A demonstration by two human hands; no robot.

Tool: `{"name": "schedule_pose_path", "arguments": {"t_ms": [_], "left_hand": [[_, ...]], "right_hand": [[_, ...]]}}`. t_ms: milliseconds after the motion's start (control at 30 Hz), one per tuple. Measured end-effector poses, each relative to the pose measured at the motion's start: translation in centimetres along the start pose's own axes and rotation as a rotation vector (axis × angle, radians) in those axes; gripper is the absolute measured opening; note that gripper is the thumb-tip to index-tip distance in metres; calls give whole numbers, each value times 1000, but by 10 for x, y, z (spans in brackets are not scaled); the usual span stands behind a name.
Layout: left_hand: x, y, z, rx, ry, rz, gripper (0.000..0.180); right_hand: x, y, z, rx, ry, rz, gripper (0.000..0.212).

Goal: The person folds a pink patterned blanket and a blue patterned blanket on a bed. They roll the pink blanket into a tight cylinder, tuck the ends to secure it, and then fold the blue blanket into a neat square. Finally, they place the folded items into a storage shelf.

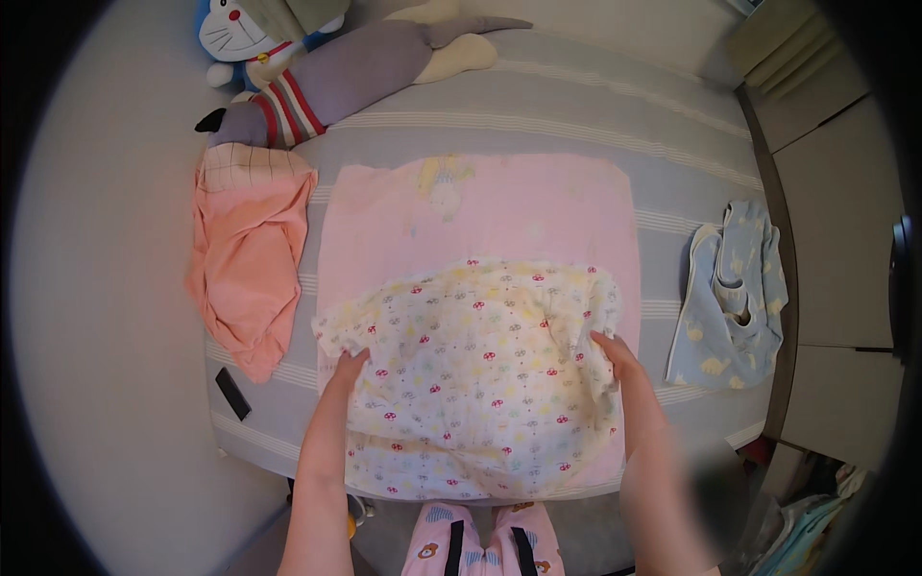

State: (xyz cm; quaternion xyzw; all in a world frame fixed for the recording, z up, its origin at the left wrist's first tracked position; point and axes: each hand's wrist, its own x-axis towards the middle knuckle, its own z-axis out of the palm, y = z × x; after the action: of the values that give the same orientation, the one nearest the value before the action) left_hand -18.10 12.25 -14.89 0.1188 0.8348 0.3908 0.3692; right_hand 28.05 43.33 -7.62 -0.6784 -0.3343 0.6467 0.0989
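Head camera: the fingers [361, 355] of a person's left hand [346, 371] pinch the left side of a white mushroom-print cloth [461, 374], while those of the right hand [619, 357] grip its right side, fingertips partly hidden in the folds. The cloth lies rumpled over the near part of a pink blanket [538, 206], spread on a striped grey bed [663, 278]. To the left rest a peach-coloured fabric item [252, 269] and a dark phone [232, 394]; to the right, a crumpled pale-blue garment [711, 326]. A long grey plush toy [365, 72] lies beyond, beside a blue-and-white plush [235, 34]. Pink printed trousers [437, 542] show at the near edge.
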Motion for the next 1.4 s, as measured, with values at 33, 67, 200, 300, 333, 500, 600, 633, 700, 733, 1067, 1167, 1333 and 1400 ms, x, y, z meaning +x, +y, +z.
{"name": "schedule_pose_path", "arguments": {"t_ms": [33,67,200,300,333,500,600,633,700,733,1067,1167,1333,1400], "left_hand": [[6,-3,6,185,95,221,44],[8,37,23,363,109,236,42],[11,173,15,482,436,636,41],[61,206,-25,382,668,776,40],[64,231,-24,345,641,716,38],[106,263,-33,411,431,516,57],[143,198,-55,456,377,450,70],[149,173,-60,470,365,404,75],[135,135,-43,497,351,470,74],[121,122,-31,497,300,389,70],[-98,-89,-7,436,558,-123,45],[-140,-96,9,489,750,-309,49],[-151,-82,18,-20,930,-775,50],[-146,-107,7,-898,622,-537,47]], "right_hand": [[5,-9,8,-22,8,-57,40],[8,-18,5,37,95,-206,37],[2,-78,-4,61,332,-827,28],[-9,-136,8,108,392,-981,24],[0,-144,-3,49,414,-986,28],[39,-173,-21,-65,476,-925,56],[51,-161,-8,-211,530,-673,72],[56,-150,-4,-213,523,-707,69],[65,-98,-19,-215,546,-754,63],[74,-60,-36,-169,585,-733,57],[-11,252,-26,204,527,114,12],[-32,244,3,498,302,193,19],[-28,210,32,831,-5,243,31],[-33,190,36,859,-230,295,34]]}}
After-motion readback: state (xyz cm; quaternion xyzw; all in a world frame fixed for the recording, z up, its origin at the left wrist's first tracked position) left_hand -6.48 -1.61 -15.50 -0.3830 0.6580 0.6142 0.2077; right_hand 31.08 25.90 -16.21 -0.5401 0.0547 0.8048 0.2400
